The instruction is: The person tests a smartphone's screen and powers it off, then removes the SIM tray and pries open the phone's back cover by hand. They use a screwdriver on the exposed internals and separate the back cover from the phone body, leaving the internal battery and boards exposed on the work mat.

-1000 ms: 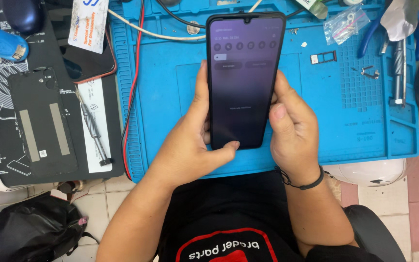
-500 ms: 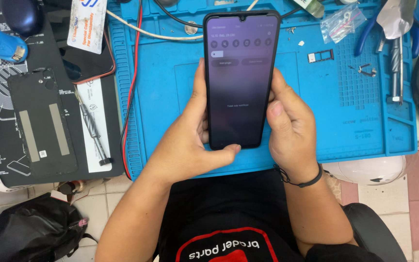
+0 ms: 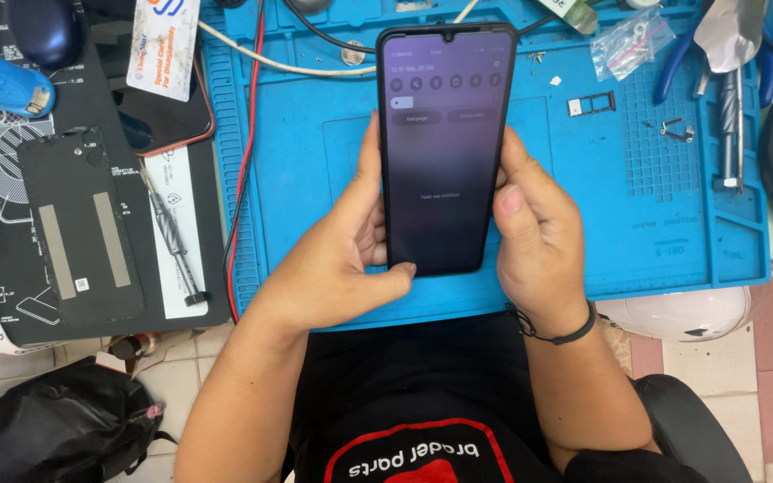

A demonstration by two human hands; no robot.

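Fingers (image 3: 364, 192) of 2 hands are seen clamped on a lit smartphone (image 3: 445, 148) held above the blue repair mat (image 3: 315, 152), where a loosened grip could see it dropped

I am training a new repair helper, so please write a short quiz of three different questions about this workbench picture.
1. True or false: the smartphone has its screen lit.
2. Which hand has a black band at the wrist? A) left hand B) right hand
3. Fill in: the phone is held above a blue ____.

Key: 1 true. 2 B. 3 repair mat; the SIM tray lies on it, and a screwdriver lies to the left, off the mat.
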